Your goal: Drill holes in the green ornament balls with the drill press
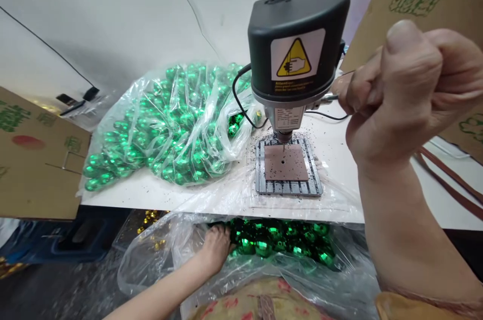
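My right hand (403, 83) is closed around the lever (331, 97) on the right side of a black benchtop drill press (298, 43). Its thin bit (284, 149) points down at a brown square plate (290, 171) with a dark hole, resting on the slotted metal base (262, 186). Low in front of the table, my left hand (218, 245) reaches into an open clear plastic bag (147, 259), at the left end of a pile of shiny green mirror balls (281, 242). Its fingers curl downward, and their tips are hidden.
A large clear bag of green mirror balls (177, 129) lies left of the drill press on the white table (124, 198). Dark shavings surround the base. Cardboard boxes stand left (41, 159) and right (377, 33). A black cable (237, 101) hangs beside the drill head.
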Demonstrator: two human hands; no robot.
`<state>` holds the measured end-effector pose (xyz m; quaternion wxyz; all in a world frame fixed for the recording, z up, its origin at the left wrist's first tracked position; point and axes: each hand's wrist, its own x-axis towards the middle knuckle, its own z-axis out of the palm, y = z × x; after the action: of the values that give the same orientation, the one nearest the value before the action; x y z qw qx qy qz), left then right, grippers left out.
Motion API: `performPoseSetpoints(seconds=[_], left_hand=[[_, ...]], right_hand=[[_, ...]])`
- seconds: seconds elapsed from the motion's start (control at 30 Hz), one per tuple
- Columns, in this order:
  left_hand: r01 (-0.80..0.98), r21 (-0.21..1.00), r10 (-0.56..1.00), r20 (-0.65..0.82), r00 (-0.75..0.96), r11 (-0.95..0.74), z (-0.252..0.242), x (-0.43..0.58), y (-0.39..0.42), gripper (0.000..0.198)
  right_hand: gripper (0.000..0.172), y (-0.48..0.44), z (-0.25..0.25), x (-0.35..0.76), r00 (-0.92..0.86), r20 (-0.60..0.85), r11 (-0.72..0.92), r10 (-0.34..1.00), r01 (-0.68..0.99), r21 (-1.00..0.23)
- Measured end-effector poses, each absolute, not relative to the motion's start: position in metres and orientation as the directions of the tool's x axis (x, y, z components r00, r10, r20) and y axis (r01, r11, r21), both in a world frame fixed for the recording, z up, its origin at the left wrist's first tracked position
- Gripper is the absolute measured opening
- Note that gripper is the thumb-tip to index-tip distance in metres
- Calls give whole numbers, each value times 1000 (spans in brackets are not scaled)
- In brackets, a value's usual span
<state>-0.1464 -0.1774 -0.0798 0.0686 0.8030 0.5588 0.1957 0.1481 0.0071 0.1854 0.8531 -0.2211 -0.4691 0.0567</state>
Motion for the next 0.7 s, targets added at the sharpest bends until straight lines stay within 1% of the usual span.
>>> performPoseSetpoints(seconds=[0.03,0.07,0.13,0.17,0.2,0.23,0.27,0.3,0.33,0.37,0.4,0.43,0.5,0.6,0.7], left_hand=[[841,352,908,247,339,-410,-67,-143,-174,26],[808,383,894,219,391,-447,-49,-138,-170,24],[753,468,861,37,507,-464,-4,-123,-151,18],[726,533,829,-80,554,-434,20,-114,-136,16],[710,592,812,-151,563,-382,42,-106,-116,17],[687,640,824,-143,547,-345,61,-99,-92,20],[673,652,869,-44,493,-349,75,-94,-65,25],[680,634,903,72,423,-368,84,-92,-35,30],[716,586,920,163,355,-380,88,-91,-6,34],[779,507,929,219,297,-369,88,-92,23,36],[861,401,946,206,249,-314,85,-95,48,39],[921,298,966,145,215,-250,80,-97,70,43],[955,216,979,80,190,-203,70,-101,100,46],[969,166,983,17,181,-181,59,-103,117,48],[979,129,987,5,159,-158,56,-104,118,44]], right_hand=[[42,7,185,148,558,767,891,315,105,-442],[42,7,185,148,563,763,891,316,99,-442],[42,9,185,149,575,764,903,292,97,-419],[42,10,184,149,582,764,909,277,100,-405],[42,11,184,150,581,767,912,272,100,-399],[42,13,183,150,581,767,913,271,98,-397],[43,14,182,151,577,769,912,276,96,-399],[43,15,181,152,575,770,913,276,95,-398],[43,16,180,153,571,773,914,276,93,-395],[44,16,179,154,565,779,917,272,92,-387],[44,16,179,154,557,782,916,279,90,-391],[44,15,178,154,551,786,915,282,93,-393],[45,12,179,154,538,789,909,296,97,-406],[45,8,180,153,533,788,898,309,109,-426],[45,7,181,153,539,784,897,307,110,-427]])
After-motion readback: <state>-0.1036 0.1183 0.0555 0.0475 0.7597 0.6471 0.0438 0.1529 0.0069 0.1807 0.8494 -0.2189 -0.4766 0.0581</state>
